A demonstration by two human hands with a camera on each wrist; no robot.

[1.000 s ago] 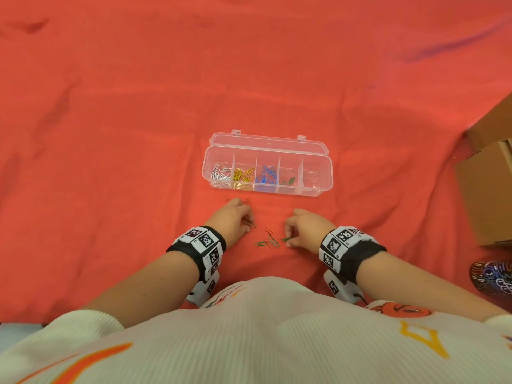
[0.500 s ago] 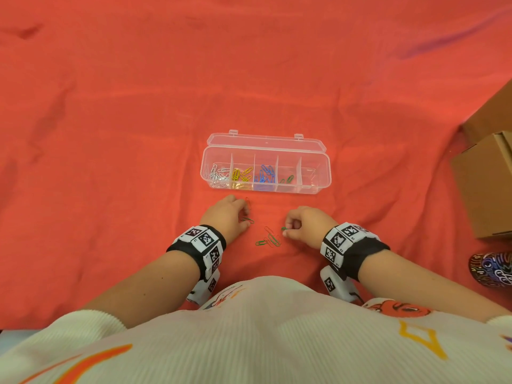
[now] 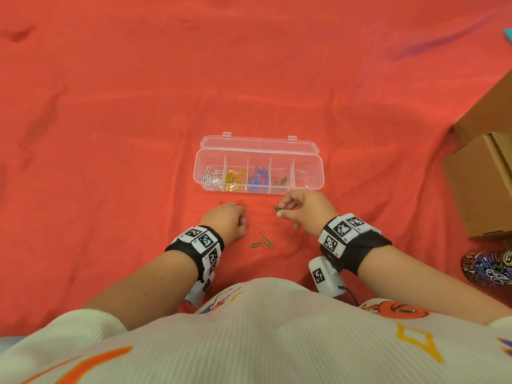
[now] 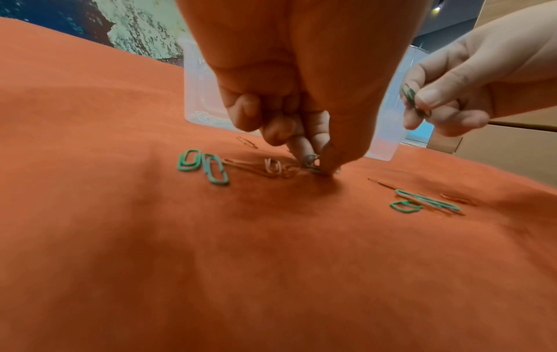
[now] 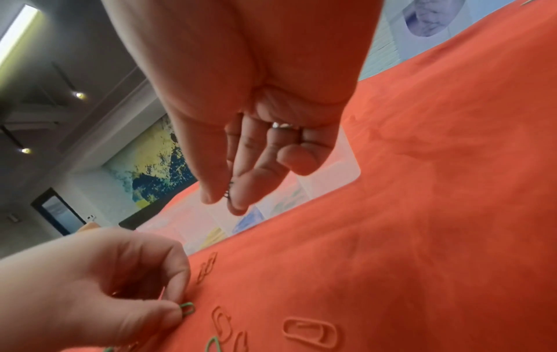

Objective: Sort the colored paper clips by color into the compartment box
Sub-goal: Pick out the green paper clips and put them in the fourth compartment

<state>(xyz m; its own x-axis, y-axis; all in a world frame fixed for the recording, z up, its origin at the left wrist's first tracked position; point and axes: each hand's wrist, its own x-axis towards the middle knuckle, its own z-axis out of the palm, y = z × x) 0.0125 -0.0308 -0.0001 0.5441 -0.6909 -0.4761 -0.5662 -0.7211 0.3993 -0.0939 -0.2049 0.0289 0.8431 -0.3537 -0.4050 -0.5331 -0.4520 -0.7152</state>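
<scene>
A clear compartment box [image 3: 315,173] lies open on the red cloth, holding white, yellow, blue and green clips in separate sections. My right hand [image 3: 279,210] hovers just in front of it, pinching a green clip [image 3: 277,208] between thumb and forefinger; the same clip [image 4: 410,97] shows in the left wrist view. My left hand [image 3: 243,225] is down on the cloth, its fingertips [image 4: 328,166] pinching a green clip [image 5: 187,309] there. Loose green clips [image 4: 214,169] and red clips [image 5: 310,332] lie scattered around both hands.
Brown cardboard boxes [image 3: 482,178] stand at the right edge. A dark patterned object [image 3: 487,268] lies near my right forearm. A small cluster of green and red clips [image 3: 263,241] lies between my wrists.
My right hand has lifted off the cloth with the green clip and moved up toward the box. My left hand has stayed low, working at a clip.
</scene>
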